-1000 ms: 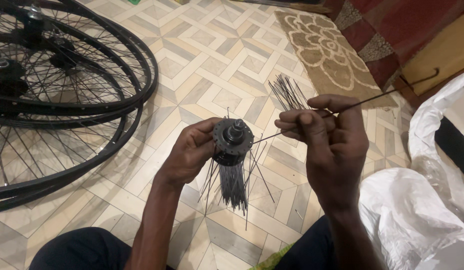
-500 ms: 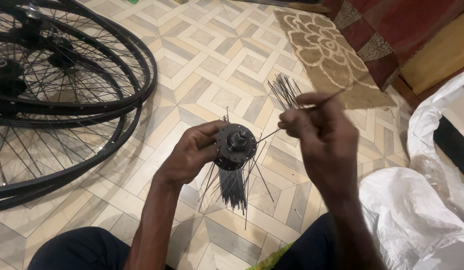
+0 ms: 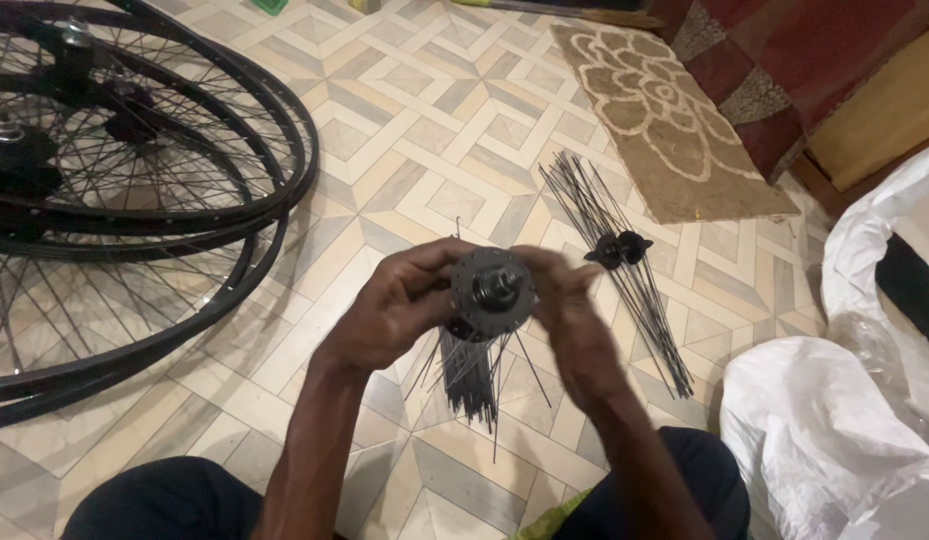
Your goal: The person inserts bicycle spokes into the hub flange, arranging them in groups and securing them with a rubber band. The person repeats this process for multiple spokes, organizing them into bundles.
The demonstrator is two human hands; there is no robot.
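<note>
Both hands are wrapped round a dark metal wheel hub with a round drilled flange (image 3: 492, 293), held dead centre of the view, flange face up toward the camera. Left hand (image 3: 402, 305) curls closed on it from 9 o'clock, right hand (image 3: 569, 318) clamps it from 3 o'clock, a bit blurry. A bunch of thin black spokes (image 3: 471, 372) hangs off the hub toward 6 o'clock. On the patterned tile floor (image 3: 404, 140) at 2 o'clock lies a second spoked hub (image 3: 618, 250), near the right hand. Stacked black bicycle wheels (image 3: 124, 170) sit at 10 o'clock, white plastic sacks (image 3: 834, 430) at 4 o'clock.
</note>
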